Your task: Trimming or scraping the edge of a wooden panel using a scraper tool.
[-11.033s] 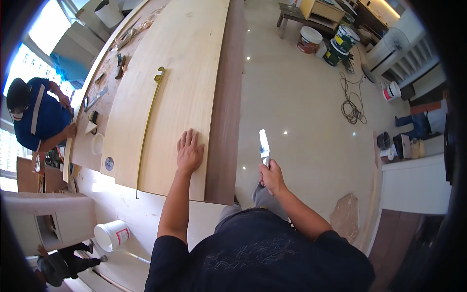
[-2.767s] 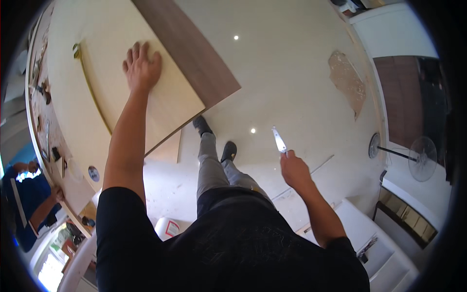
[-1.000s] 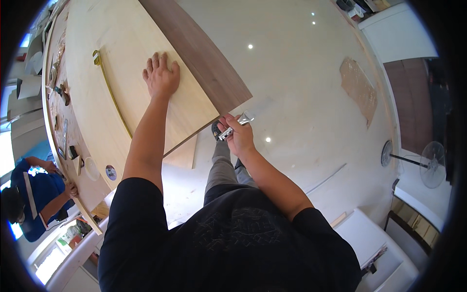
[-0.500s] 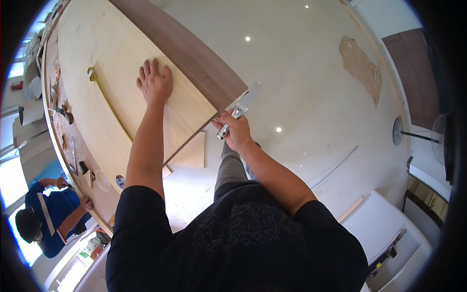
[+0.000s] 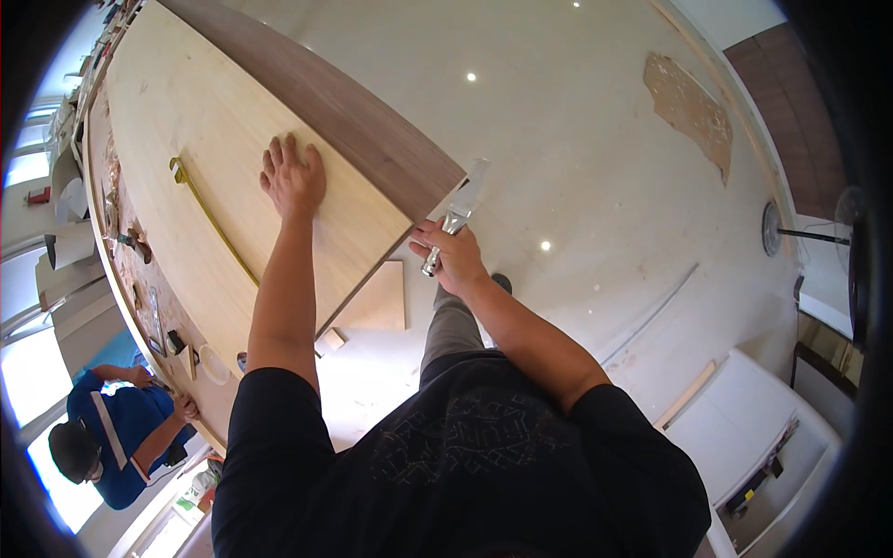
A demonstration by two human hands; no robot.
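Observation:
My left hand [image 5: 294, 182] lies flat on a large pale wooden board [image 5: 214, 121], fingers spread, near its right-hand edge. At the board's near corner, my right hand [image 5: 451, 256] is closed around a silvery putty knife [image 5: 456, 216]. Its flat, wide blade points up and away from me, beside the end of a brown wood-grain panel [image 5: 372, 130]. That panel shows along the right side of the pale board. To the left of my left forearm, a yellow tape measure [image 5: 209, 214] stretches across the board; my arm hides its near end.
A workbench [image 5: 139, 270] on the left holds shavings and hand tools. Beyond it a person in a blue shirt [image 5: 130, 428] works with both hands at its edge. Small wood offcuts [image 5: 377, 298] lie under the board's near edge. A standing fan [image 5: 809, 234] is at the right.
The view has shifted slightly. My left hand stays flat on the board, and my right hand still holds the putty knife by the corner, its blade slightly more upright.

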